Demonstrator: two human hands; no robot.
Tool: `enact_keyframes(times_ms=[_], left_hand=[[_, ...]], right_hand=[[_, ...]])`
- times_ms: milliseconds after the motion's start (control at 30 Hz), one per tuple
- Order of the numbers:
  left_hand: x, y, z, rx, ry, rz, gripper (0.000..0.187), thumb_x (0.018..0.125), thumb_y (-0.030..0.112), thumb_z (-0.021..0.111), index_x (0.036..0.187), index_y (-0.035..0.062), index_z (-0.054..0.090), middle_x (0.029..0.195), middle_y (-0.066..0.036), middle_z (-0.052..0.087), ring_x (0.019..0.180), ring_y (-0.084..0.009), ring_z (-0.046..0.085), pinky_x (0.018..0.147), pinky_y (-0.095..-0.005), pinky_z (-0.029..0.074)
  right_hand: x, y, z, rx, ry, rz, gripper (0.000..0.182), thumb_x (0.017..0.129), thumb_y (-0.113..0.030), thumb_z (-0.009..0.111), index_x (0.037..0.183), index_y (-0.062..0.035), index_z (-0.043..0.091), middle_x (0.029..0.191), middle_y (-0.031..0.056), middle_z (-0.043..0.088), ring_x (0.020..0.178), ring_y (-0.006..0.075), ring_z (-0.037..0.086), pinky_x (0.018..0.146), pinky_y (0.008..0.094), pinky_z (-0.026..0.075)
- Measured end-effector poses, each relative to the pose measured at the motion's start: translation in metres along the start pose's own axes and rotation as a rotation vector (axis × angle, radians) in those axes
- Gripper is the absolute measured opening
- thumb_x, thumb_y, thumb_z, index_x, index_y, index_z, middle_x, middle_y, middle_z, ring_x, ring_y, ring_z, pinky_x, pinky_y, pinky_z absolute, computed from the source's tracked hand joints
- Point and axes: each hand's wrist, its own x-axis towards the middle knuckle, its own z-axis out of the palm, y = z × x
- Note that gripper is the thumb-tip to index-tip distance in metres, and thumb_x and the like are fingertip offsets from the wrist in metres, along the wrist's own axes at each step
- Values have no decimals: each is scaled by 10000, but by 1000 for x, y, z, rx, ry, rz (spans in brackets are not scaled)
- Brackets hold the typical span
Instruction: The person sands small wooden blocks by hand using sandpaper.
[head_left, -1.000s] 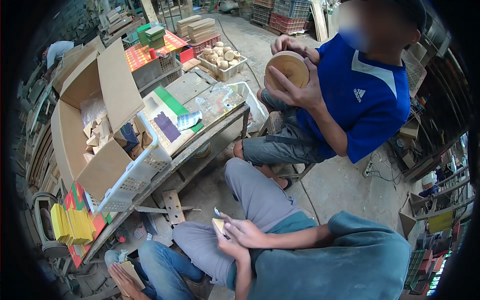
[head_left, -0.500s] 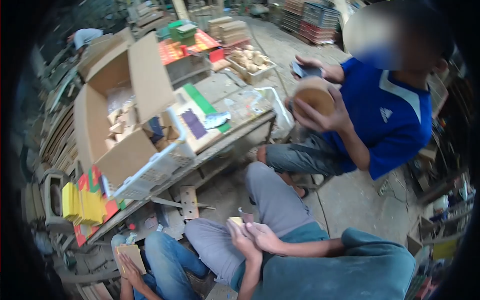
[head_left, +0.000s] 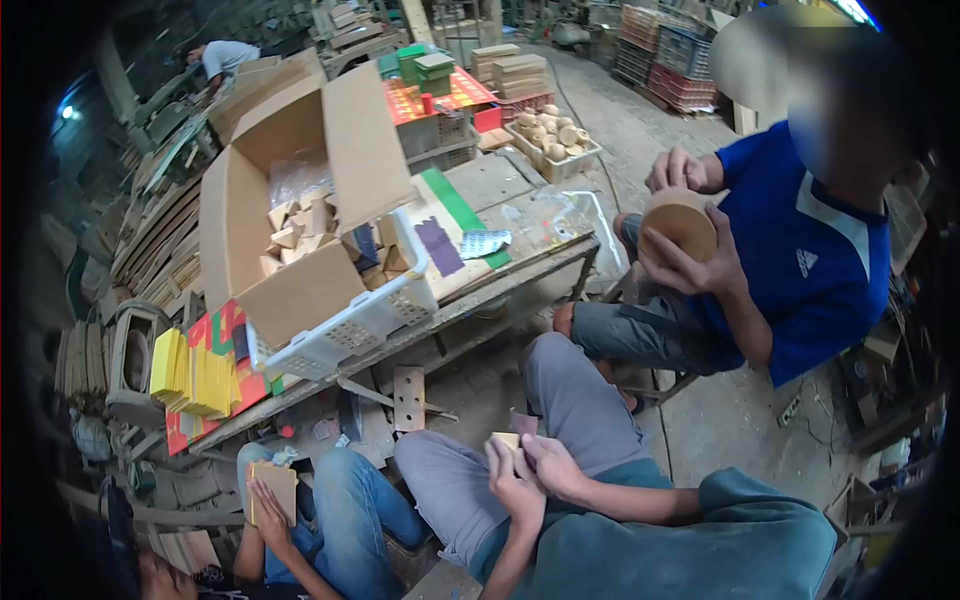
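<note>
In my left hand (head_left: 514, 484), a small pale wooden block (head_left: 508, 440) is held with the fingers around it, above my lap. My right hand (head_left: 556, 468) is closed close beside it and pinches a piece of purplish-brown sandpaper (head_left: 523, 423), which sticks up near the block. The two hands touch or nearly touch, and the fingers hide much of the block. Both forearms rest near my grey-trousered thighs.
A co-worker in a blue shirt (head_left: 830, 250) handles a round wooden piece (head_left: 682, 222) on the right. Another person's hand (head_left: 268, 513) lies on a flat board at lower left. Ahead, a workbench (head_left: 520, 272) carries a cardboard box (head_left: 372, 150), a white crate (head_left: 345, 335) and yellow pieces (head_left: 195, 380).
The view has shifted, so most things appear farther right. The co-worker's far hand has come up against the round wooden piece. My hands keep their hold on the block and sandpaper.
</note>
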Motion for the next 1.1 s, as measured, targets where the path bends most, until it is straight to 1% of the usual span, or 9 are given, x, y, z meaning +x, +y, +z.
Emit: enact_keyframes(times_ms=[167, 333, 467, 500, 567, 700, 833, 933, 1100], left_hand=[[0, 3, 1, -13, 30, 66, 435, 889, 103, 553, 1275, -88, 489, 1275, -349, 474, 1140, -481, 512, 947, -445, 435], [6, -3, 3, -79, 37, -33, 436, 892, 99, 557, 1280, -86, 486, 1294, -358, 452, 1173, -473, 492, 969, -444, 416], [1, 2, 3, -85, -10, -35, 443, 889, 90, 564, 1281, -97, 479, 1303, -354, 447, 1188, -468, 484, 977, -434, 413], [-3, 2, 4, -102, -28, -25, 437, 889, 84, 561, 1275, -104, 480, 1294, -355, 455, 1199, -462, 478, 982, -429, 412], [-2, -3, 3, -103, -10, -19, 435, 888, 79, 562, 1275, -104, 480, 1284, -347, 471, 1194, -456, 487, 982, -423, 414], [3, -5, 6, -47, 68, -81, 428, 876, 67, 575, 1265, -94, 496, 1292, -337, 470, 1181, -455, 498, 977, -425, 420], [-1, 3, 4, -36, -22, 43, 434, 860, 48, 584, 1261, -93, 501, 1329, -332, 435, 1181, -458, 497, 960, -430, 429], [8, -11, 6, -115, 99, -25, 454, 839, 17, 601, 1269, -86, 497, 1313, -324, 459, 1184, -452, 500, 959, -413, 434], [-4, 4, 4, -175, -66, 45, 436, 861, 24, 578, 1265, -111, 484, 1325, -337, 443, 1234, -422, 470, 1000, -398, 399]], right_hand=[[-4, -13, 3, -39, 67, -53, 376, 1024, -313, 375, 893, -38, 595, 721, -25, 527, 669, 60, 459, 614, 234, 400], [-6, -16, 7, 123, 42, -35, 355, 1019, -307, 391, 803, -72, 546, 685, -50, 467, 621, 51, 398, 549, 239, 342], [5, -12, -10, -57, -6, -10, 356, 1023, -294, 378, 879, -29, 567, 765, -24, 531, 699, 65, 462, 629, 239, 398], [11, -16, -10, 90, -6, 9, 368, 1022, -303, 379, 874, -24, 568, 763, -27, 527, 702, 68, 464, 634, 238, 401], [8, -14, -13, 23, -44, 51, 364, 1022, -294, 378, 888, -18, 573, 795, -21, 538, 726, 72, 473, 655, 242, 411], [-5, -9, 3, 59, 23, -12, 353, 1020, -292, 385, 888, -28, 577, 761, -27, 534, 683, 69, 466, 612, 243, 408], [6, -22, -9, 158, 38, 149, 358, 1016, -296, 397, 828, -46, 573, 701, -50, 493, 646, 52, 425, 583, 225, 368], [-5, -13, 4, 186, 82, 110, 375, 1017, -311, 391, 760, -76, 530, 668, -50, 447, 604, 56, 380, 546, 236, 322], [18, -4, -15, 256, 84, 20, 375, 1013, -309, 401, 752, -72, 527, 666, -48, 443, 624, 58, 377, 560, 248, 322]])
